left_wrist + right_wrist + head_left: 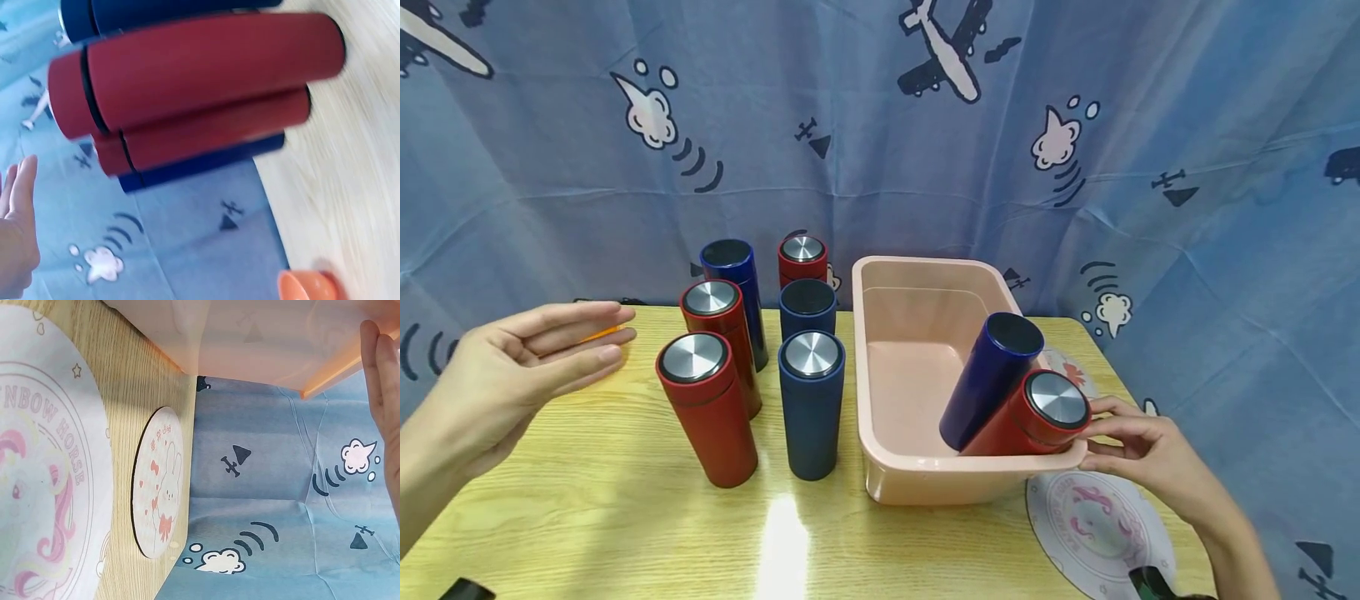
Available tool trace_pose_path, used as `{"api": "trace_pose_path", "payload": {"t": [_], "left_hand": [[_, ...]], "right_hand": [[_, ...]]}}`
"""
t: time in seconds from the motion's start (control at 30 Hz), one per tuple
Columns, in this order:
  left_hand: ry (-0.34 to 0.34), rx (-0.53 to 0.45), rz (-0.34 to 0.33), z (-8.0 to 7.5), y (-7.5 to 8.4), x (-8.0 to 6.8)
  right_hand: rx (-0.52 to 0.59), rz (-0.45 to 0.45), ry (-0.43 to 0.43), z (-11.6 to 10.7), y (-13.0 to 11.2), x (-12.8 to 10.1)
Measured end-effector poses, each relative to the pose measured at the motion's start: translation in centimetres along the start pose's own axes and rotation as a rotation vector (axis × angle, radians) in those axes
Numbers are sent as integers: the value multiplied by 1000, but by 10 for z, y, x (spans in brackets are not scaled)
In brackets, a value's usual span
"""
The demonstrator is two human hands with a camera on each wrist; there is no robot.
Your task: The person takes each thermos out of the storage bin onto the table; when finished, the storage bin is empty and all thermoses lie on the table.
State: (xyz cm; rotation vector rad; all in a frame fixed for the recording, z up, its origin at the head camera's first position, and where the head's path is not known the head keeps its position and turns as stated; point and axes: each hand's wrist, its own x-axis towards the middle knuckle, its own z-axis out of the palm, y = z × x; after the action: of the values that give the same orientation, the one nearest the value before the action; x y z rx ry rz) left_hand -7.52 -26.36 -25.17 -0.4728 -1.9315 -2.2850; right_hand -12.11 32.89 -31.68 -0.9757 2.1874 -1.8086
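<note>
Head view: your right hand point(1138, 450) pinches the red flask point(1030, 417), tilted in the pink tub point(917, 479) w/ cap toward you; left hand point(512, 367) hovers empty, fingers straight (farther off).

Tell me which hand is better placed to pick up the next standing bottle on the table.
Left. The left hand hovers open right beside the standing bottles, nearest the front red bottle. The right hand is across the table, fingers at the pink tub rim by the leaning red bottle.
</note>
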Motion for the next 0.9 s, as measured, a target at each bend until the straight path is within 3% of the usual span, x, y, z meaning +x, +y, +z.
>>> {"api": "trace_pose_path", "payload": {"t": [0.37,0.53,0.63,0.9], "left_hand": [[2,131,-62,50,-2,-6],[1,289,-89,86,2,-9],[-42,358,-109,110,-2,-6],[-213,218,-116,161,-36,13]], "right_hand": [[-4,-1,4,1,0,-1],[-3,1,7,1,0,-2],[11,-20,3,1,1,-2],[5,-19,3,1,1,-1]]}}
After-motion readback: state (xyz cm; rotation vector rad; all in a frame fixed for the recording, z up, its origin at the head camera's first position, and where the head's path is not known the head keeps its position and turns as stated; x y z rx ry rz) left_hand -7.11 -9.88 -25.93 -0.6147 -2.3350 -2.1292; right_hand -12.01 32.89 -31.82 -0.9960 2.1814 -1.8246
